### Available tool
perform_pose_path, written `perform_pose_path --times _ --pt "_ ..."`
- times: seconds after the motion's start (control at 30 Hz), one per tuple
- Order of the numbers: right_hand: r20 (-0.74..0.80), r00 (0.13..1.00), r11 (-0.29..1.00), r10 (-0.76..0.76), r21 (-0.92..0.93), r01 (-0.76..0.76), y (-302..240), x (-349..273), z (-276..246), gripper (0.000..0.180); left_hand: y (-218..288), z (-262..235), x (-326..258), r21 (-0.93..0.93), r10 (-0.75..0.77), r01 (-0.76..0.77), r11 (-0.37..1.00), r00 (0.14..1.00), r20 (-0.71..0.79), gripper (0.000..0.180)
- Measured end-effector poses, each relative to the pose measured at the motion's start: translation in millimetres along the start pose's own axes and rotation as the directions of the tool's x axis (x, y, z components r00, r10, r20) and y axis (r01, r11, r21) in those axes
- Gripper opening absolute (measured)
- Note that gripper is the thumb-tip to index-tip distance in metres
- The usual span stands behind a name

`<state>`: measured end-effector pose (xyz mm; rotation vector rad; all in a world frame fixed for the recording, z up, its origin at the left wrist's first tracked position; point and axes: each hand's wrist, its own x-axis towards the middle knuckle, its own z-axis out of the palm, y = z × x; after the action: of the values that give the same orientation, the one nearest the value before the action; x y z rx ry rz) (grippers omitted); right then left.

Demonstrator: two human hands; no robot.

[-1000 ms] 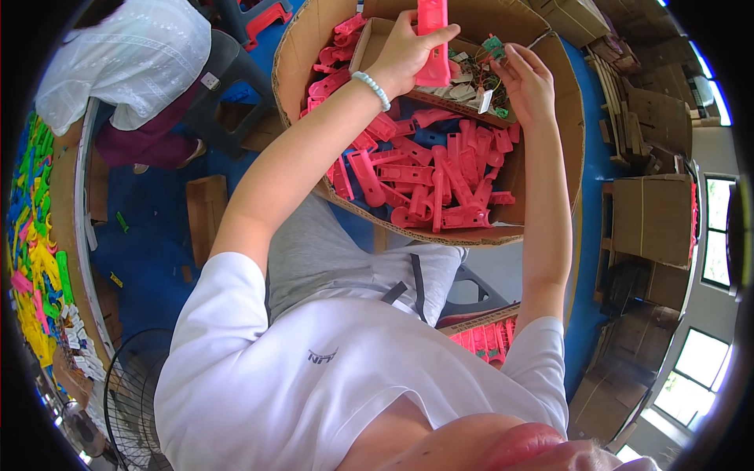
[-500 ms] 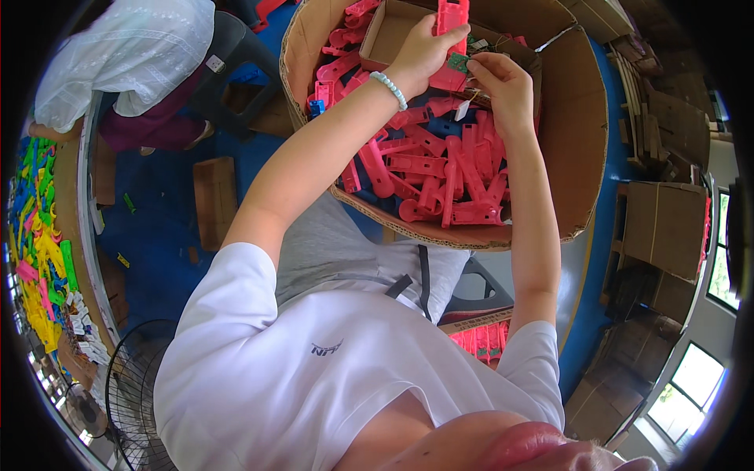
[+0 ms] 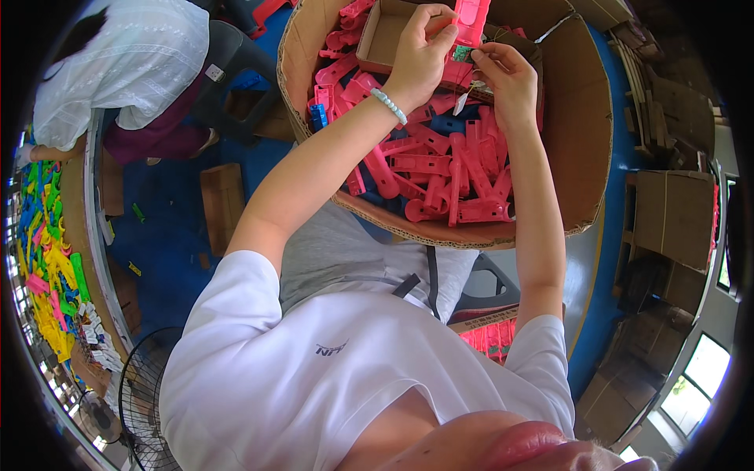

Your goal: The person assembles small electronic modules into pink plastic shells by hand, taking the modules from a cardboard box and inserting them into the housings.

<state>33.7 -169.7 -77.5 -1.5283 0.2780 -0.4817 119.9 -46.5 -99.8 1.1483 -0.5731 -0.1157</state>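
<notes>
My left hand (image 3: 425,53), with a beaded bracelet at the wrist, grips a pink plastic shell (image 3: 471,22) near the top of the view. Close beside it, my right hand (image 3: 506,74) pinches a small green circuit board (image 3: 462,53) between thumb and fingers, at the shell's lower end. Thin wires run from the board, and a small white piece (image 3: 460,104) dangles below it. Both hands are above a large cardboard box (image 3: 577,141) full of pink plastic shells (image 3: 424,164), with a few blue pieces (image 3: 446,125) among them.
A smaller open carton (image 3: 385,39) sits inside the big box. At left, a person in a white top (image 3: 129,59) reaches to a table heaped with coloured plastic parts (image 3: 59,259). A black fan (image 3: 145,392) stands lower left; cardboard boxes (image 3: 671,216) are stacked at right.
The pink shell has shifted slightly to the right and tilted. My left fingers have changed their hold on it. The board stays pinched in my right hand, a little higher than before.
</notes>
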Motion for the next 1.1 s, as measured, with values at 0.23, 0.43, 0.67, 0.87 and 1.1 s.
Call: perform_pose_path --times 0.23,0.43,0.67,0.87,1.1 --pt "0.083 0.996 0.982 0.039 0.181 -0.054 3.6 -0.3 -6.4 0.011 13.4 4.0 -8.5 -0.111 -0.013 0.015 0.994 1.0 0.018 0.016" --pt "0.069 0.996 0.978 0.06 0.195 -0.073 1.4 -1.2 -5.5 0.011 8.6 3.4 -5.7 -0.313 -0.081 0.091 0.945 0.996 0.045 0.018" --pt "-0.006 0.999 0.982 0.037 0.187 -0.036 -1.0 -4.7 -3.0 0.011 17.3 2.7 -9.9 -0.293 -0.032 0.068 0.954 0.992 0.125 0.035" --pt "0.044 0.999 0.958 0.021 0.283 -0.033 1.1 -5.8 -4.5 0.01 18.2 8.2 -9.7 -0.4 0.013 0.025 0.916 0.996 0.093 0.034" --pt "0.051 0.999 0.959 0.002 0.284 -0.016 2.2 -7.4 2.4 0.013 12.6 3.7 -8.1 -0.479 -0.041 0.094 0.872 0.992 0.12 0.035"
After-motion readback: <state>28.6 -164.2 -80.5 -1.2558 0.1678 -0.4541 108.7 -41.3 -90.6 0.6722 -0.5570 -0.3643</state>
